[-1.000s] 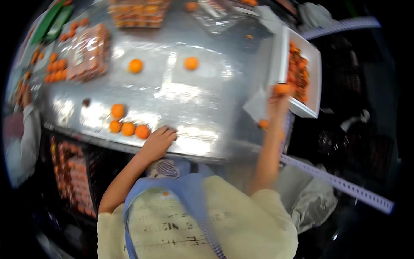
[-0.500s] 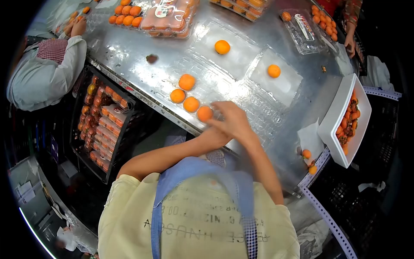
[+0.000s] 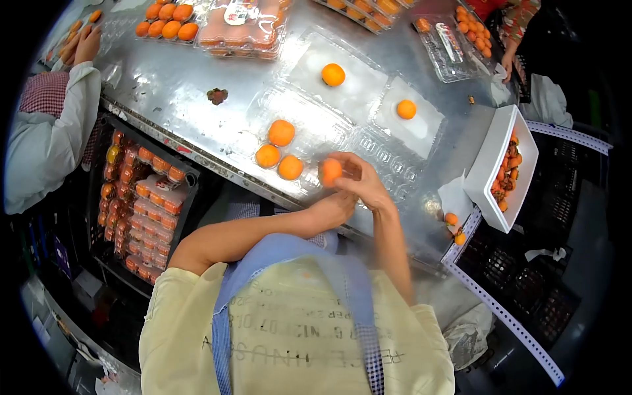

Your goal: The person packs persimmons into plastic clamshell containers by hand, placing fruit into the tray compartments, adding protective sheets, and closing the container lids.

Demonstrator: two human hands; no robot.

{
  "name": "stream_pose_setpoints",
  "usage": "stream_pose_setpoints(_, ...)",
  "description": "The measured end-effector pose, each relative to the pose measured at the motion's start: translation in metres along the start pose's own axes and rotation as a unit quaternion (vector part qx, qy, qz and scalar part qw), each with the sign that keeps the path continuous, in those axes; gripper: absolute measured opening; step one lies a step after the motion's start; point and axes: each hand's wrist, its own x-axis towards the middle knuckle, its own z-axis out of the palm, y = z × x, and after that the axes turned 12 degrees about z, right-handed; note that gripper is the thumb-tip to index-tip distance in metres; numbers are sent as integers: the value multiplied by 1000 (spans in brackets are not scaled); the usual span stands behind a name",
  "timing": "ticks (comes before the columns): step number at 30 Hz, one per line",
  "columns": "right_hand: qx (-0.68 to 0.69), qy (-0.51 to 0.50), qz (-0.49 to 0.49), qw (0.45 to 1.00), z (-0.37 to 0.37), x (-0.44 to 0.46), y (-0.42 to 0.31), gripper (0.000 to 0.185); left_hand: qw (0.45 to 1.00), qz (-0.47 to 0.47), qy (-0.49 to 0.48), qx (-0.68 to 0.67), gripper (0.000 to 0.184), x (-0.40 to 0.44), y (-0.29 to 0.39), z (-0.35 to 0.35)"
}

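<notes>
My right hand (image 3: 364, 183) has its fingers closed around an orange persimmon (image 3: 330, 171), held over the near side of the metal table. Just below it, my left hand (image 3: 334, 209) is curled near the table's front edge; its fingertips are hidden, and I cannot make out what they hold, if anything. To the left of the held fruit, three more persimmons (image 3: 281, 133) sit in a clear plastic tray (image 3: 309, 122). Beyond, one persimmon (image 3: 333, 74) rests on a white-lined tray section, and another persimmon (image 3: 406, 109) lies on the lined section to its right.
A white foam box (image 3: 484, 168) of small orange fruit stands at the right. Filled clear packs (image 3: 247, 29) are at the back. A black crate (image 3: 191, 197) of packed fruit is below the left edge. Co-workers' sleeves (image 3: 79, 99) show at left and far right.
My right hand has taken hold of the rightmost persimmon of the near group and raised it slightly to the right. The whole view has shifted a little.
</notes>
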Motion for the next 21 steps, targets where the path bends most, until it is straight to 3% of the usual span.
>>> stream_pose_setpoints(4,322,-60,-12,945,4,-7,10,58,998,23,3,-55,27,-7,-15,-17)
stream_pose_setpoints(7,492,-114,-29,863,4,-1,25,57,990,30,134,16,23,-12,-24,-16)
stream_pose_setpoints(10,543,-177,-59,818,0,0,24,55,984,15,104,-141,20,-15,-19,-6)
stream_pose_setpoints(13,560,-151,-72,812,-2,-1,22,51,931,-22,187,-312,19,-26,-27,-15)
stream_pose_setpoints(21,560,-40,-57,825,-32,-36,66,42,954,-5,89,-287,29,-40,-39,-38)
